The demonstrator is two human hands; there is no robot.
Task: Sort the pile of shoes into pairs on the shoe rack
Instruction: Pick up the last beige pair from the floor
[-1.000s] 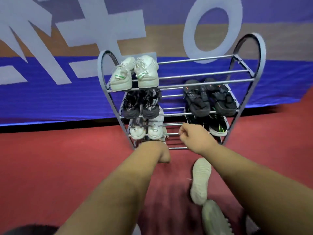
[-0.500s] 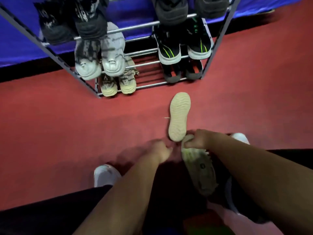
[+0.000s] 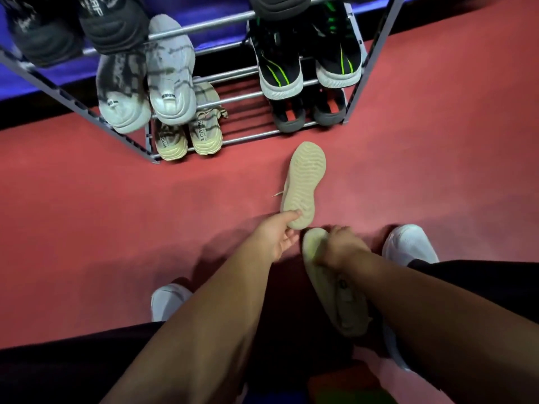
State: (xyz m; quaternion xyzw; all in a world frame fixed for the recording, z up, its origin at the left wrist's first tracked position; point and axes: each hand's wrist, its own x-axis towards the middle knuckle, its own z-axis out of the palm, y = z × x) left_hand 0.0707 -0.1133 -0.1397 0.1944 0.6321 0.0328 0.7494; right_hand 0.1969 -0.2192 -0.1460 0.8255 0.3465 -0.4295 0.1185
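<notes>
Head view: rack part-filled, two loose beige shoes on the floor, one in each hand.

Red floor (image 3: 87,214) bore the metal rack (image 3: 370,62) at the frame's top. Its rails held a grey pair (image 3: 145,91) and a black-green pair (image 3: 306,62). The lowest rail held a tan pair (image 3: 186,138) and a black-orange pair (image 3: 309,112). Sole-up shoe (image 3: 304,182) lay on the floor just before the rack, its near end pinched by the left hand (image 3: 280,237), thumb on the sole. Second shoe (image 3: 335,295) lay nearer the person, its far end clasped by the curled right hand (image 3: 341,246).
</notes>
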